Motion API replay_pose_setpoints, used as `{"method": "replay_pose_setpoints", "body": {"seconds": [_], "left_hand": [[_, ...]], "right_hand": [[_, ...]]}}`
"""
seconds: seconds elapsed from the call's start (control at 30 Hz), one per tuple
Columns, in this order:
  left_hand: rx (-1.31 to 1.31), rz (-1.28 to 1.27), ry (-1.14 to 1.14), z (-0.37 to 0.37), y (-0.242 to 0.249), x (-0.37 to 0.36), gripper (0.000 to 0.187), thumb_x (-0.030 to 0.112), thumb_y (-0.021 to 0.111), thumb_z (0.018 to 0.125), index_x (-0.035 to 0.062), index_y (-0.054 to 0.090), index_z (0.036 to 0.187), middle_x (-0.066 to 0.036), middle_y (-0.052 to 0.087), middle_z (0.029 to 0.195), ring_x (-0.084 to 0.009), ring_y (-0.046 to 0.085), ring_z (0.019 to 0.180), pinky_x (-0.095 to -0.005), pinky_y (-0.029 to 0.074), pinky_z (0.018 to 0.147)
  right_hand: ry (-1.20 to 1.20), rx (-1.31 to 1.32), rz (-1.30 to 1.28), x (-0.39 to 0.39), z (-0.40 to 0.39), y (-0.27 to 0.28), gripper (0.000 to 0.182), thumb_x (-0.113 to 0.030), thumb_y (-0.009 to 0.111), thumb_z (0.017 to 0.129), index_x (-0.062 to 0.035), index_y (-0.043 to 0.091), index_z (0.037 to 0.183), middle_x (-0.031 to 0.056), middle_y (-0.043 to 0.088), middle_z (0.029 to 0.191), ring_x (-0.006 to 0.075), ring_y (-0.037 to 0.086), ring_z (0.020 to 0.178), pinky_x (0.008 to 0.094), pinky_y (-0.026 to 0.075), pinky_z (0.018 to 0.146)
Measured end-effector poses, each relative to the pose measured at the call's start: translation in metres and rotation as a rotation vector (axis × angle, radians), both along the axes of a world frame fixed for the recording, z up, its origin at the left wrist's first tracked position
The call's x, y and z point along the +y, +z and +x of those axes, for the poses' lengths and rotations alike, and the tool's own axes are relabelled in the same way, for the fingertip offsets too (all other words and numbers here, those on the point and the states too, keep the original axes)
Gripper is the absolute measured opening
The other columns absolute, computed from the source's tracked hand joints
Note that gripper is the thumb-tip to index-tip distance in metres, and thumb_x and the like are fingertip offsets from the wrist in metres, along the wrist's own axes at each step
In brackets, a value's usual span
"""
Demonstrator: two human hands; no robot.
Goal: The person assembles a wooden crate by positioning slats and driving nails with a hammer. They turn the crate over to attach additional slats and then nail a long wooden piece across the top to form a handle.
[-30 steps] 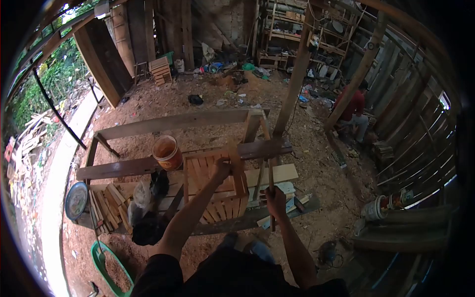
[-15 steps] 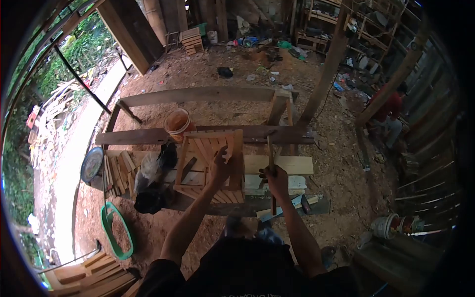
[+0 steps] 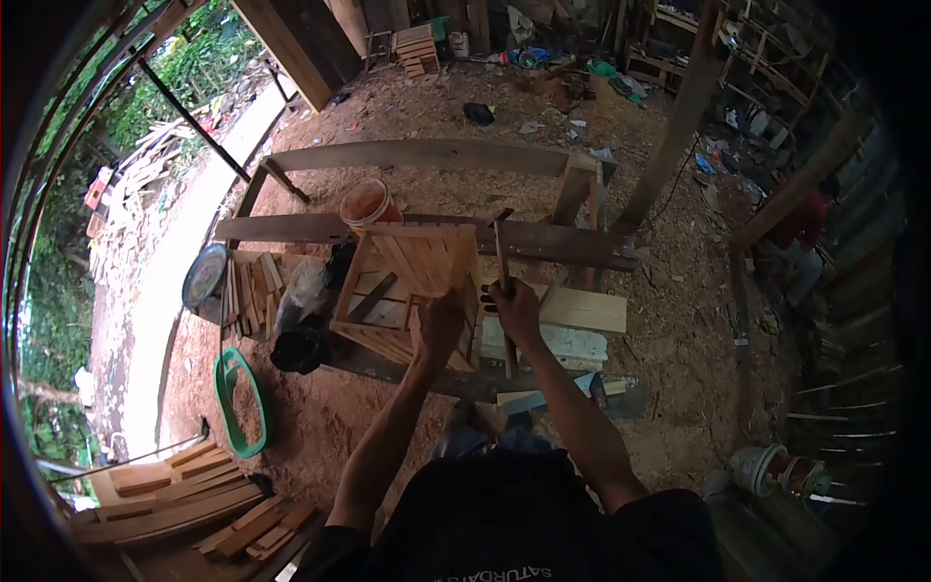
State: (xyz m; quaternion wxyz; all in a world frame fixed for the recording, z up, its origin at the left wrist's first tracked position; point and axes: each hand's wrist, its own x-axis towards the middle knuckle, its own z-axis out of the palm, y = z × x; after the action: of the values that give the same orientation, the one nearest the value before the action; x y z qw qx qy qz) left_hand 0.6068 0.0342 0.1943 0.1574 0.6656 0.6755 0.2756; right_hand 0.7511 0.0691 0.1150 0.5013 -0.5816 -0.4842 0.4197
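Observation:
A slatted wooden crate (image 3: 388, 252) stands tilted on the bench in front of me. My left hand (image 3: 440, 322) is closed at its near right part, fingers pressed against the wood; any small item in them is hidden. Just right of the crate, my right hand (image 3: 514, 308) grips the wooden handle of a hammer (image 3: 502, 254), its dark head pointing away from me. Through the crate's open frame a dark flat strip (image 3: 371, 299) shows. A handsaw (image 3: 529, 403) lies on the bench below my right hand.
A bucket (image 3: 369, 204) stands behind the crate. Wood strips (image 3: 254, 291), a black bag (image 3: 299, 350) and a round basin (image 3: 205, 275) are left. Pale boards (image 3: 582, 308) lie right. A green oval frame (image 3: 240, 403) rests on the ground. Another person (image 3: 800, 233) crouches far right.
My left hand has gone from loosely open to closed against the crate. The hammer and my right hand have come closer to the crate, which has turned slightly. The view has shifted.

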Motion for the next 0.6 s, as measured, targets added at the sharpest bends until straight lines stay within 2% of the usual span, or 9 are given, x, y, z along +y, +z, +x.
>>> {"method": "replay_pose_setpoints", "body": {"seconds": [0.1, 0.2, 0.3, 0.4, 0.5, 0.6], "left_hand": [[0.004, -0.108, 0.011, -0.002, 0.004, 0.001, 0.028, 0.018, 0.064, 0.078, 0.0116, 0.068, 0.105, -0.020, 0.064, 0.077, -0.0311, 0.065, 0.067, -0.0380, 0.051, 0.058], [0.018, -0.078, 0.038, -0.004, -0.001, 0.002, 0.031, 0.020, 0.065, 0.077, 0.0115, 0.067, 0.107, -0.019, 0.065, 0.079, -0.0309, 0.066, 0.066, -0.0385, 0.051, 0.058], [-0.011, -0.118, 0.067, -0.004, 0.006, 0.002, 0.030, 0.023, 0.066, 0.077, 0.0102, 0.068, 0.105, -0.019, 0.065, 0.079, -0.0308, 0.066, 0.068, -0.0388, 0.051, 0.059], [-0.022, -0.095, 0.087, -0.004, 0.002, 0.002, 0.030, 0.023, 0.066, 0.077, 0.0097, 0.068, 0.103, -0.019, 0.065, 0.077, -0.0304, 0.066, 0.068, -0.0388, 0.051, 0.059], [-0.029, -0.008, 0.068, 0.000, 0.011, -0.004, 0.028, 0.023, 0.067, 0.077, 0.0088, 0.069, 0.101, -0.019, 0.065, 0.075, -0.0303, 0.066, 0.068, -0.0385, 0.051, 0.060], [-0.041, -0.023, 0.073, -0.004, 0.003, -0.004, 0.026, 0.021, 0.067, 0.077, 0.0080, 0.069, 0.100, -0.019, 0.066, 0.075, -0.0306, 0.066, 0.069, -0.0383, 0.051, 0.060]], "right_hand": [[0.019, 0.045, 0.001, 0.003, -0.004, 0.007, 0.021, -0.017, 0.062, 0.084, 0.0037, 0.062, 0.088, 0.0149, 0.066, 0.074, 0.0242, 0.067, 0.070, 0.0349, 0.051, 0.064], [0.038, 0.172, -0.053, -0.003, -0.009, 0.043, 0.022, -0.015, 0.059, 0.086, 0.0056, 0.061, 0.092, 0.0141, 0.067, 0.077, 0.0210, 0.068, 0.073, 0.0318, 0.054, 0.065], [0.041, 0.002, -0.036, -0.002, -0.009, 0.060, 0.024, -0.015, 0.057, 0.088, 0.0069, 0.059, 0.096, 0.0137, 0.068, 0.080, 0.0192, 0.068, 0.075, 0.0305, 0.055, 0.065], [0.032, 0.202, -0.066, 0.011, -0.020, 0.038, 0.026, -0.022, 0.058, 0.088, 0.0035, 0.060, 0.096, 0.0124, 0.065, 0.090, 0.0207, 0.066, 0.080, 0.0332, 0.054, 0.070], [0.047, 0.254, -0.068, 0.019, -0.030, 0.031, 0.028, -0.024, 0.058, 0.088, 0.0027, 0.059, 0.096, 0.0106, 0.063, 0.091, 0.0183, 0.064, 0.082, 0.0324, 0.054, 0.072], [0.015, 0.229, -0.112, 0.019, -0.036, 0.033, 0.028, -0.025, 0.058, 0.089, 0.0029, 0.058, 0.096, 0.0097, 0.061, 0.091, 0.0178, 0.062, 0.084, 0.0330, 0.054, 0.075]]}}
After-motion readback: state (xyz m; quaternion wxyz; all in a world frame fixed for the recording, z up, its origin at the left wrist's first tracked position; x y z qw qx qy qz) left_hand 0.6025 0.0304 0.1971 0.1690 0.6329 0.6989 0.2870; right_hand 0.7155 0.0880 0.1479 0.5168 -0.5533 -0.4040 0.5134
